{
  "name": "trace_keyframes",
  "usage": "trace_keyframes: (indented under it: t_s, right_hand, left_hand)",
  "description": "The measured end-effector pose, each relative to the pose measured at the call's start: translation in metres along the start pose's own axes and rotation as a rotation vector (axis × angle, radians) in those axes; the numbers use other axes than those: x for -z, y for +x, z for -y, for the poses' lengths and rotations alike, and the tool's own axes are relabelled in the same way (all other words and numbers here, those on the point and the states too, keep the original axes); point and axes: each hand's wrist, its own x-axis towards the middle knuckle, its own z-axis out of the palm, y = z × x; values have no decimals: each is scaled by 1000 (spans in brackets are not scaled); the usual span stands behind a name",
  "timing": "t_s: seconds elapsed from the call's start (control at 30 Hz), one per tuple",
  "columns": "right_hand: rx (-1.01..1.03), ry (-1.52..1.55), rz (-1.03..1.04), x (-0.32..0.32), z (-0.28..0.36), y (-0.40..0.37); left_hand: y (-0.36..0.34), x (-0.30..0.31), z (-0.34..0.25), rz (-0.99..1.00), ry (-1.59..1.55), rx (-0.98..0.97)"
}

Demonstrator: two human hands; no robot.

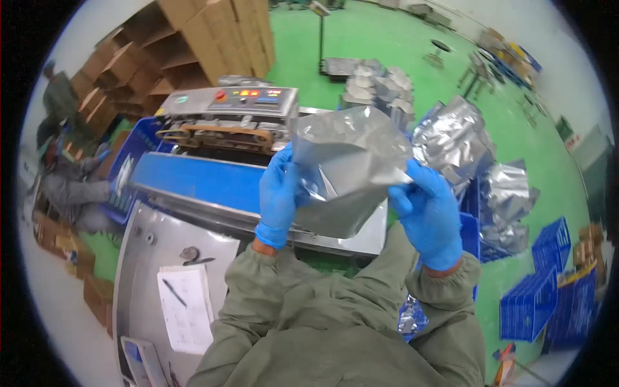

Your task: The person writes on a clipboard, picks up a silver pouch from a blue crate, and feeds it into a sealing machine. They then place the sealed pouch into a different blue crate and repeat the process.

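Observation:
A silver foil bag (351,171) is held up in front of me between both hands, its wide top tilted away from me. My left hand (278,197), in a blue glove, is closed on the bag's left edge. On the opposite edge, my right hand (430,213), gloved too, pinches the foil between thumb and fingers. Just behind the bag stands a band sealing machine (248,103) with a lit control panel. Its blue conveyor belt (196,182) runs to the left of my left hand.
Filled foil bags (454,138) crowd the right side, some in blue crates. A metal table (138,271) at lower left bears papers (185,309) and a pen. Another person (74,187) sits at the far left near a blue crate (145,138). Cardboard boxes (222,39) stand behind.

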Motion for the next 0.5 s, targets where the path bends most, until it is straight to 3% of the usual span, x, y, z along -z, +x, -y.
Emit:
trace_keyframes:
  t_s: [0.07, 0.2, 0.4, 0.43, 0.47, 0.5]
  right_hand:
    - [-33, -5, 70, -12, -31, 28]
    - [-6, -7, 168, -25, -48, 37]
    - [94, -92, 59, -8, -47, 35]
    - [229, -278, 84, 9, -44, 36]
    - [365, -464, 108, 22, -46, 41]
    - [577, -566, -106, 35, -61, 53]
  left_hand:
    - [15, 34, 18, -27, -47, -118]
    - [24, 59, 39, -58, 5, -172]
    - [25, 49, 34, 13, 134, -79]
    - [25, 47, 36, 25, 130, -77]
    - [26, 45, 37, -93, 48, -144]
    - [26, 43, 38, -213, -35, -210]
